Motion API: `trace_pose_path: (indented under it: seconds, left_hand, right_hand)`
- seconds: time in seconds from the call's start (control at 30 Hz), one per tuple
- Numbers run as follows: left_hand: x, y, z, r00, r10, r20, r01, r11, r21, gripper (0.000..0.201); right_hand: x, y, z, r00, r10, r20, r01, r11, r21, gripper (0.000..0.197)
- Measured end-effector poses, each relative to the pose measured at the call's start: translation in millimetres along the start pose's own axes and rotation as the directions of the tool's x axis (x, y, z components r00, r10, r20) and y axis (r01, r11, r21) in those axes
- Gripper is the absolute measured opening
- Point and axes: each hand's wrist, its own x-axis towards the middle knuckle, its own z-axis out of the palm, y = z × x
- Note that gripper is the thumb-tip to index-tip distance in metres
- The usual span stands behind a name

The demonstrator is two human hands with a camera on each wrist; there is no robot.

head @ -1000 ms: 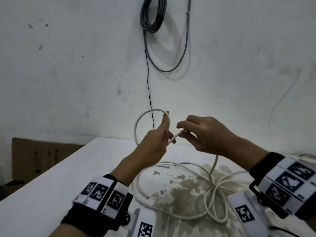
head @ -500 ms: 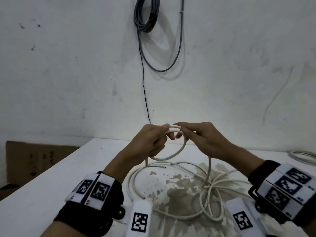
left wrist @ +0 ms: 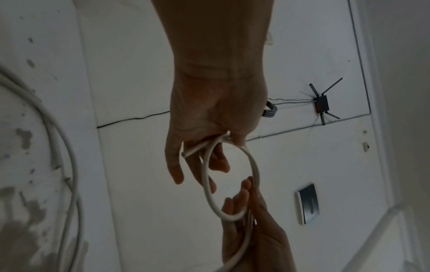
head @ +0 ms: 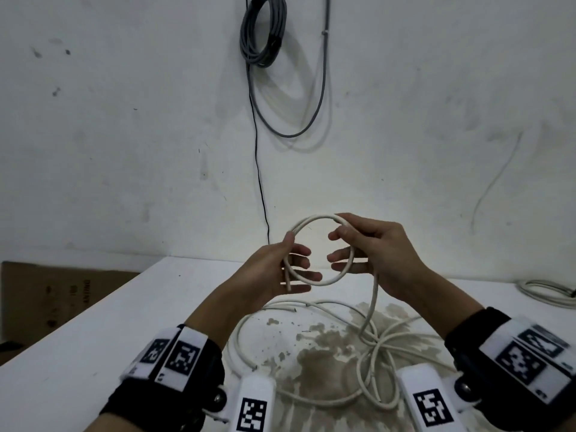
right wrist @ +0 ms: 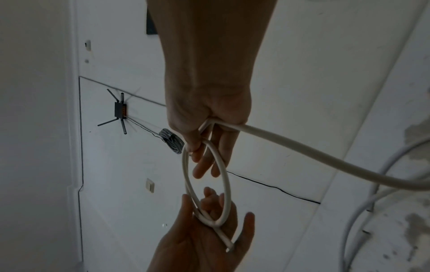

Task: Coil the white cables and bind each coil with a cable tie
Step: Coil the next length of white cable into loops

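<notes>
A white cable (head: 374, 294) rises from a loose tangle (head: 377, 347) on the table into both hands. Its upper end forms one round loop (head: 314, 217) held upright in the air. My left hand (head: 293, 263) pinches the loop's left side where the cut end (head: 289, 286) crosses, thumb on top and fingers spread. My right hand (head: 339, 247) grips the right side, with the trailing length running down from its palm. The wrist views show the same loop (left wrist: 254, 165) (right wrist: 227, 180) between left hand (left wrist: 209, 147) and right hand (right wrist: 209, 138). No cable tie is in sight.
The white table (head: 156, 322) has a brown stain (head: 324, 357) under the tangle. Another pale cable (head: 545, 294) lies at its far right. A grey coil (head: 261, 29) and a thin black wire (head: 258, 169) hang on the wall. A cardboard box (head: 62, 300) stands left.
Half a second ago the fingertips met over a small flat loop. Now the hands have drawn apart and the loop stands open and round between them.
</notes>
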Motion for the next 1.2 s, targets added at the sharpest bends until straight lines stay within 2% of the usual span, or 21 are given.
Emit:
trace_pose_path:
  seconds: [0.07, 0.17, 0.33, 0.47, 0.63, 0.77, 0.93, 1.1, 1.2]
  left_hand:
    - [0.3, -1.0, 4.3, 1.000, 0.007, 0.010, -0.005, 0.981, -0.193, 0.035]
    - [1.7, -2.9, 6.1, 0.997, 0.067, 0.048, -0.037, 0.889, -0.455, 0.026]
    - [4.3, -8.8, 7.6, 0.987, 0.148, 0.061, -0.081, 0.792, -0.605, 0.023]
    - [6.7, -13.5, 5.8, 0.987, 0.137, 0.085, -0.050, 0.761, -0.647, 0.031]
    - [4.0, -10.2, 6.9, 0.991, 0.089, 0.105, -0.008, 0.797, -0.603, 0.034]
    - [6.5, -9.8, 6.7, 0.998, 0.041, 0.046, -0.006, 0.809, -0.587, 0.039]
    - [4.3, -11.7, 4.6, 1.000, 0.026, -0.007, -0.025, 0.811, -0.585, 0.030]
    - [5.6, -3.5, -2.4, 0.994, 0.110, -0.022, -0.097, 0.740, -0.666, 0.028]
    - [5.7, 4.4, -12.5, 0.975, 0.223, 0.010, -0.133, 0.618, -0.775, 0.029]
  right_hand:
    - [-0.4, 3.1, -0.3, 1.000, 0.008, -0.012, -0.008, 1.000, 0.027, 0.017]
    - [1.1, 7.1, -1.3, 0.999, 0.020, -0.042, -0.017, 0.998, 0.063, 0.021]
    - [-1.9, 7.8, -2.3, 0.999, 0.043, 0.008, -0.043, 0.999, 0.031, 0.032]
    - [-8.2, 9.0, 1.9, 0.996, 0.067, 0.050, -0.063, 0.995, -0.079, 0.035]
    - [-10.7, 9.7, 2.5, 0.991, 0.134, 0.023, -0.134, 0.991, -0.020, 0.030]
    - [-11.7, 9.4, 2.8, 0.988, 0.152, 0.036, -0.152, 0.988, -0.004, 0.025]
    - [-13.8, 8.2, 3.3, 0.984, 0.171, 0.044, -0.171, 0.985, -0.009, 0.025]
    - [-16.5, 16.3, 2.1, 0.971, 0.230, 0.071, -0.222, 0.969, -0.106, 0.050]
    - [-22.3, 28.5, -3.4, 0.967, 0.229, 0.108, -0.202, 0.956, -0.213, 0.053]
